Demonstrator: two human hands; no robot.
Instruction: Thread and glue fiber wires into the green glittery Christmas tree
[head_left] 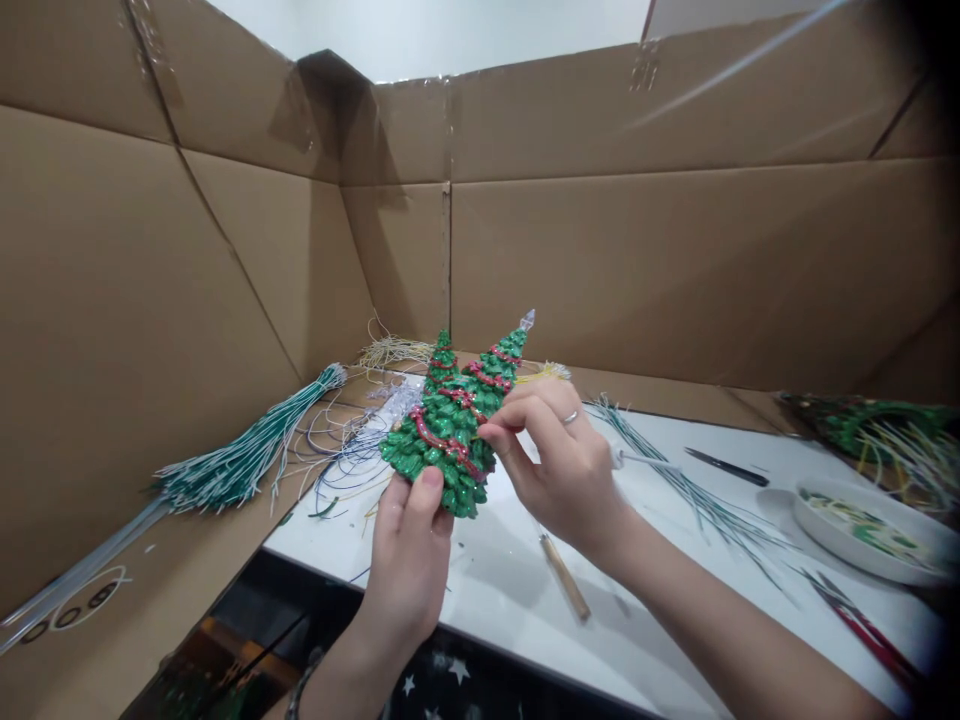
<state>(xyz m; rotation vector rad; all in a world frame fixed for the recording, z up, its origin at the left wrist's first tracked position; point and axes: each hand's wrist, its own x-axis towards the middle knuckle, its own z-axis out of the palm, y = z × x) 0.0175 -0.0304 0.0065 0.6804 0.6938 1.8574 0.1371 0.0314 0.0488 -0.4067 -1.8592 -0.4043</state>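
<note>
My left hand [412, 545] grips the lower edge of a green Christmas tree figurine [454, 425], thumb on its front. Red garlands wind round the glittery tree, which has two pointed tops; a clear tip [528, 319] crowns the right one, which leans right. My right hand [559, 465], with a ring on one finger, is closed in a pinch against the figurine's right side. What its fingertips hold, if anything, is too small to make out. Below my right hand a wooden-handled tool [565, 578] lies on the white table [525, 640].
A bundle of green wires [247, 450] lies at left, loose thin wires [349, 445] beside it. At right lie more wires [675, 475], a dark knife-like tool [726, 467], a white bowl [862, 545] of scraps and red-handled scissors [862, 625]. Cardboard walls [637, 260] stand behind.
</note>
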